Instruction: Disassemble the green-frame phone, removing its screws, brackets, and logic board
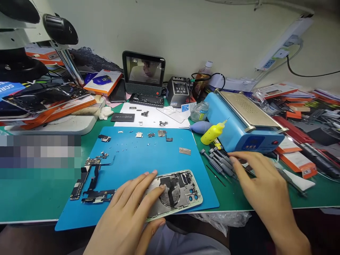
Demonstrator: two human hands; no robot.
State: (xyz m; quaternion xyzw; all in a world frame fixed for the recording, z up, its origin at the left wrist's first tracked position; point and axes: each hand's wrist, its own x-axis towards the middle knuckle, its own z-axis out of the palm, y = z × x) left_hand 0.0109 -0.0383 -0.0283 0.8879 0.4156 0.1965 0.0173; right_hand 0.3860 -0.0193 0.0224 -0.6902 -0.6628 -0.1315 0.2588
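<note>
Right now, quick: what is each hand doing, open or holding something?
Left hand: open, fingers spread flat on the opened phone housing, pinning it.
Right hand: open, holding nothing, fingertips at the screwdrivers.

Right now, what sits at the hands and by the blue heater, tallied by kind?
Hands: 2, left, right
Phone shell: 1
Screwdrivers: about 5
Yellow bottle: 1
Blue blower: 1
Blue heater: 1
Total: about 11
</note>
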